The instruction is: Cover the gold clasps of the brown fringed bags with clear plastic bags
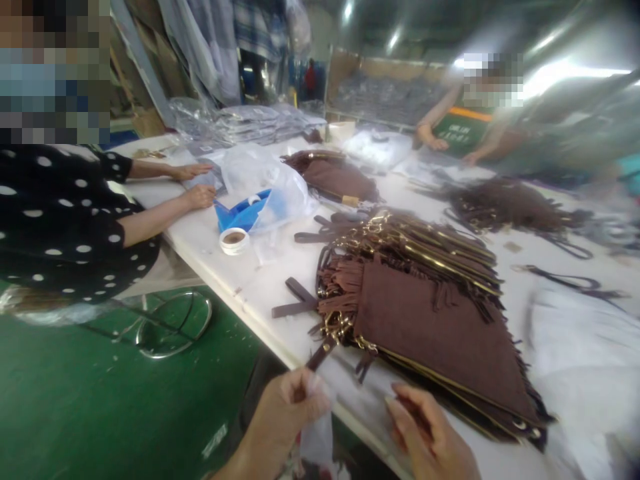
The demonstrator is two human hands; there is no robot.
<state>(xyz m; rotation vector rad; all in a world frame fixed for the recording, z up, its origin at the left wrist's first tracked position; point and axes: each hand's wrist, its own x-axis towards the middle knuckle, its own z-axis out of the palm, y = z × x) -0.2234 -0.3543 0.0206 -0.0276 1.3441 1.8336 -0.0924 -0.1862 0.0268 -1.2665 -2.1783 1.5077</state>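
Observation:
My left hand (295,407) is at the table's near edge, thumb and fingers pinched on a thin, translucent white plastic piece (317,437) that hangs down. Just beyond those fingers, a dark wrist strap (321,353) with gold hardware sticks out from a pile of brown fringed pouches (430,320). The pouches lie stacked, with gold zippers and clasps along their edges. My right hand (430,433) is in front of the pile, its fingers loosely bent and apart, with nothing visible between them. Part of that hand is cut off by the lower frame edge.
Further stacks of brown pouches (335,175) lie on the white table (240,293). A tape roll (234,241), a blue item (243,212) and clear plastic bags (263,170) are at left. Two people work nearby. A metal-framed stool (175,323) stands on the green floor.

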